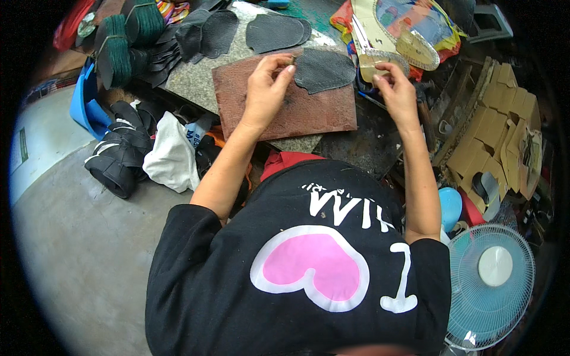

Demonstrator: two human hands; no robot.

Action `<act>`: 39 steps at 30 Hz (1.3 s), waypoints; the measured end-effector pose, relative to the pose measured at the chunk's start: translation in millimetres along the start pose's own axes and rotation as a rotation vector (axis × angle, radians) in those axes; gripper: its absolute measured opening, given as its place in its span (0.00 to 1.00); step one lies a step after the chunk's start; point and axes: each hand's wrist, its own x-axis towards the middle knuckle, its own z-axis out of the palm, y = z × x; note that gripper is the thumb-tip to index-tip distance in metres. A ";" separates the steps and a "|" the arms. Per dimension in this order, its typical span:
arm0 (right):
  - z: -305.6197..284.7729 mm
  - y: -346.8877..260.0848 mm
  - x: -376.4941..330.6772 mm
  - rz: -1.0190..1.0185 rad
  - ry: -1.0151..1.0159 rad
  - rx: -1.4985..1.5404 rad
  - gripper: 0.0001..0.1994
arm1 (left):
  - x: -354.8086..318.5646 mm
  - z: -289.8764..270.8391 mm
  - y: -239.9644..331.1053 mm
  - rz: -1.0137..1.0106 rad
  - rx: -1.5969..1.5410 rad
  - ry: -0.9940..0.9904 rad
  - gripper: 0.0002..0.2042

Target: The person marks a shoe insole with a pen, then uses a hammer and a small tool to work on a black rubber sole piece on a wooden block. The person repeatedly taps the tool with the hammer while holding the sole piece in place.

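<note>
A black leather cutout (pixel 325 72) with a rounded outline lies flat on a reddish-brown board (pixel 317 115). At its left edge my left hand (pixel 270 92) is closed, thumb and index finger almost meeting around a small dark bit that I cannot make out. My right hand (pixel 396 95) is off the board's right side, thumb and forefinger curled toward each other beside a tan sole-shaped template (pixel 374 58). Whatever sits between those fingers is too small to tell. Another pair of stacked black leather cutouts (pixel 276 32) rests just beyond the board.
Bundled dark green pieces (pixel 113 56) and more black cutouts (pixel 217 32) fill the far left. Black strapped pieces (pixel 122 151) and a white cloth (pixel 172 154) are lower left. To the right stand cardboard (pixel 484 142) and a fan (pixel 493 296). Pale templates (pixel 418 50) lie far right.
</note>
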 end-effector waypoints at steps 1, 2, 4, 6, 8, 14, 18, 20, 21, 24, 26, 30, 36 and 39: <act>-12.7 4.2 -3.6 0.042 0.008 -0.060 0.10 | -0.6 -0.7 -0.4 -0.057 -0.001 0.015 0.09; -23.7 8.3 -7.7 0.070 0.009 -0.102 0.08 | -1.5 -2.2 -0.5 -0.068 -0.047 0.005 0.09; -41.8 15.4 -19.0 0.077 -0.035 -0.212 0.08 | -2.9 -5.9 0.2 -0.080 0.031 -0.010 0.09; -53.4 20.5 -33.7 0.081 -0.046 -0.357 0.08 | -4.4 -7.5 1.8 -0.091 0.085 -0.038 0.09; -58.1 23.6 -46.5 0.032 -0.068 -0.523 0.08 | -5.3 -7.3 3.5 -0.131 0.076 -0.052 0.10; -40.4 27.5 -66.2 -0.178 -0.038 -0.701 0.13 | -7.5 -3.4 3.8 -0.239 -0.145 -0.026 0.09; -20.5 28.0 -71.7 -0.120 -0.106 -0.593 0.10 | -5.1 -2.6 -0.5 -0.257 -0.189 -0.036 0.08; -10.0 25.7 -71.3 -0.056 -0.163 -0.513 0.10 | -4.0 -1.5 -1.1 -0.272 -0.210 -0.038 0.08; -5.0 23.7 -69.8 -0.028 -0.173 -0.520 0.10 | -3.7 -0.4 -0.7 -0.289 -0.235 -0.037 0.08; 10.2 13.9 -66.7 0.085 -0.218 -0.400 0.12 | -3.4 3.1 2.9 -0.320 -0.342 -0.024 0.09; 10.4 7.4 -66.0 -0.035 -0.227 -0.271 0.13 | -2.9 1.0 5.3 -0.325 -0.382 -0.019 0.09; -32.0 14.0 -60.2 -0.228 -0.010 -0.320 0.12 | -1.9 -9.5 3.7 -0.349 -0.353 -0.026 0.10; -103.0 82.7 -58.5 0.128 0.145 -0.712 0.24 | -1.1 -16.0 -7.0 -0.367 -0.289 -0.074 0.14; -98.8 108.3 -69.2 0.221 0.174 -0.553 0.23 | 0.3 -9.7 -9.7 -0.315 -0.241 -0.102 0.19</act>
